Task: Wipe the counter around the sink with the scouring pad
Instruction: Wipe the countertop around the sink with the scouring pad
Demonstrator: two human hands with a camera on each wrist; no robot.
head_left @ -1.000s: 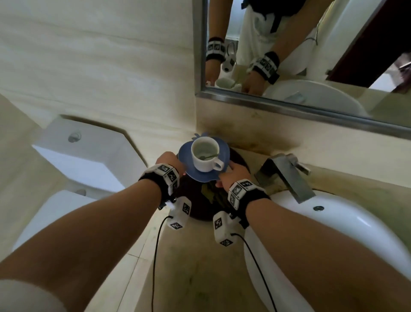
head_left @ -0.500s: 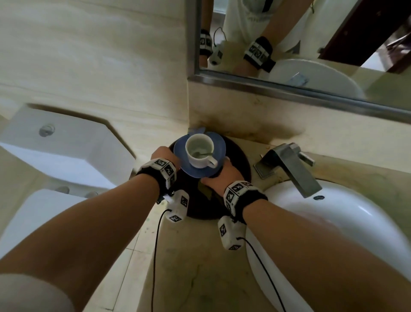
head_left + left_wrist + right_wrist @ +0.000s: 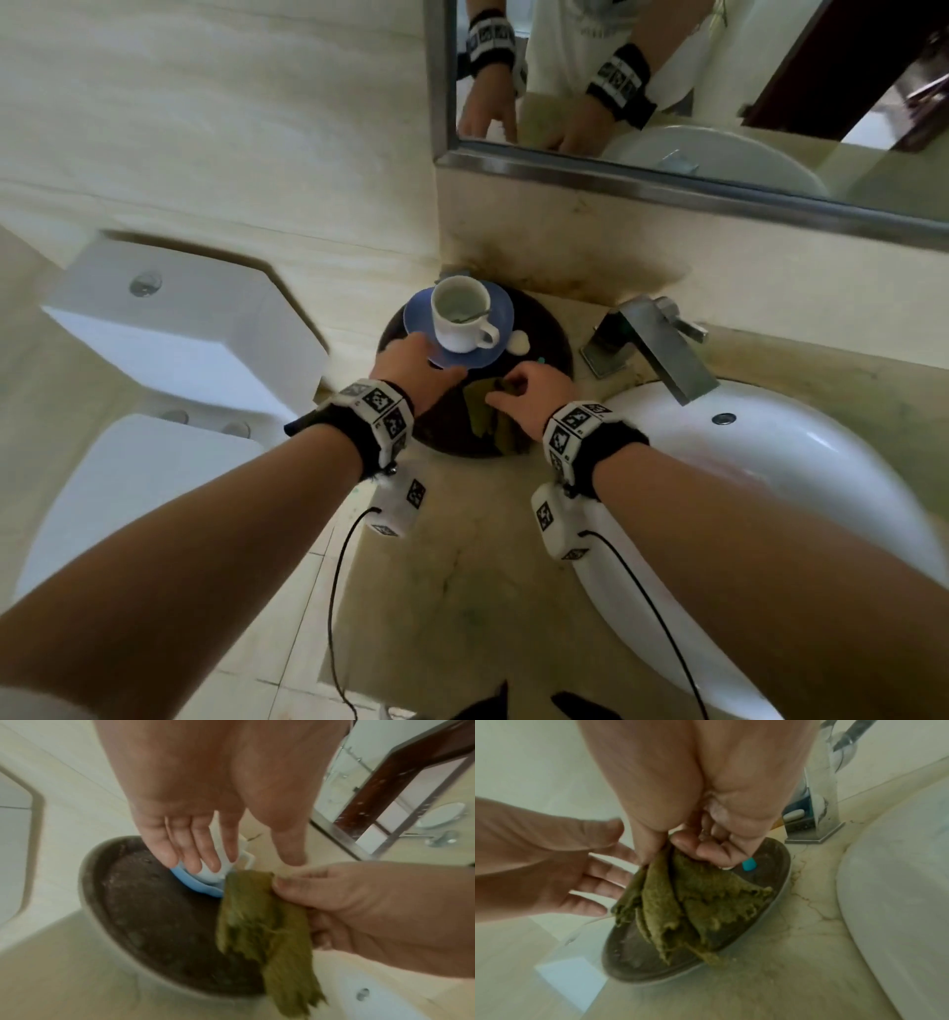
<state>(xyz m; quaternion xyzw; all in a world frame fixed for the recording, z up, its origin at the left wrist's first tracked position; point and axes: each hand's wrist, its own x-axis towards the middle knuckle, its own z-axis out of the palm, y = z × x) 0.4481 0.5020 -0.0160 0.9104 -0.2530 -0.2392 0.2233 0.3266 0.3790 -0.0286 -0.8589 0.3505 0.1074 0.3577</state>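
Note:
A worn green scouring pad hangs folded over a dark round tray on the beige counter, left of the white sink. My right hand pinches the pad's top edge between thumb and fingers; the right wrist view shows the pad dangling with its lower end on the tray. My left hand is open with straight fingers by a blue saucer that carries a white cup with a spoon. I cannot tell whether it touches the saucer.
The saucer and cup stand at the back of the tray, against the wall corner. A small white piece and a teal bit also lie on the tray. A metal faucet stands behind the sink. A toilet is at the left, a mirror above.
Both hands held the saucer with the cup over the tray. Now the saucer sits at the tray's back, my left hand has opened, and my right hand has taken the green pad.

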